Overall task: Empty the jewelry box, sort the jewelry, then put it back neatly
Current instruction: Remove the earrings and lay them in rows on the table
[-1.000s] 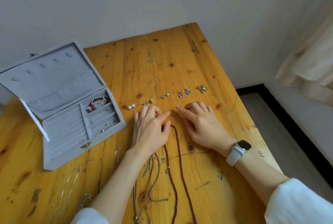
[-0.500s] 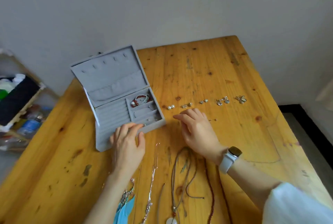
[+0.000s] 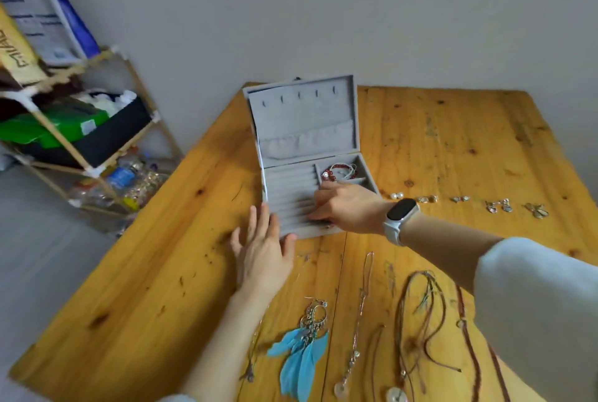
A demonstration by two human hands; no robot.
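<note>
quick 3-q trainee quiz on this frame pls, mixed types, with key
1. True or false: the jewelry box stands with its lid open.
2. What is still in the box's top right compartment? A) red bead bracelet B) blue feather earring C) pearl studs
3. Which hand reaches into the ring-roll section?

Key
1. True.
2. A; the feather earring and pearl studs lie on the table.
3. The right hand, the one with the watch; the left hand rests flat at the box's front corner.

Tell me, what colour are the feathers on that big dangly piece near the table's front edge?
Light blue; the feathers show clearly in the head view.
</note>
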